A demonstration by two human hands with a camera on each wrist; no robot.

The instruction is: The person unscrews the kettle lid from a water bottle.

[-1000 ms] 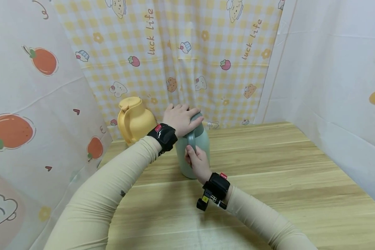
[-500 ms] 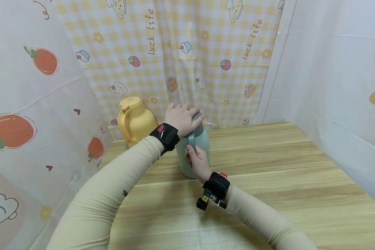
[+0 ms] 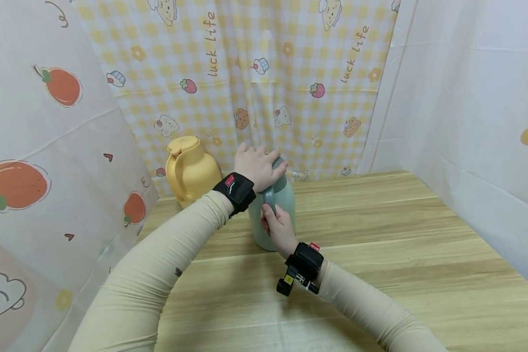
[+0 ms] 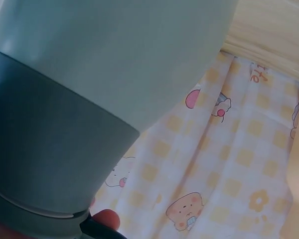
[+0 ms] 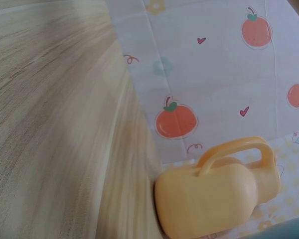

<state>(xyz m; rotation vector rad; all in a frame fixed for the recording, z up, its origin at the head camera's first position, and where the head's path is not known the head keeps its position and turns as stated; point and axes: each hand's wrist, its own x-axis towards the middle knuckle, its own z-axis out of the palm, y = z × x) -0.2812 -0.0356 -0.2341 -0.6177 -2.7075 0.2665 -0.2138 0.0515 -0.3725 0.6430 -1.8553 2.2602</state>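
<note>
A pale green thermos jug [image 3: 286,198] with a darker grey-green neck stands upright on the wooden table. My left hand [image 3: 256,168] lies over its lid [image 3: 277,163], fingers bent over the far side and thumb along the right. In the left wrist view the jug's body [image 4: 124,50] fills the upper left, and a fingertip [image 4: 106,219] shows beside the lid's edge [image 4: 45,221]. Lower down, my right hand [image 3: 281,230] grips the handle [image 3: 269,196], thumb pointing up along it. Most of the lid is hidden under the left hand.
A yellow thermos jug [image 3: 195,171] stands just left of the green one, its handle facing forward; the right wrist view also catches this yellow jug [image 5: 209,199]. A checked curtain [image 3: 229,63] hangs close behind both, with white printed sheets at either side.
My left hand and wrist have shifted slightly to the right over the lid. The right hand on the handle, the green jug and the yellow jug have stayed where they were.
</note>
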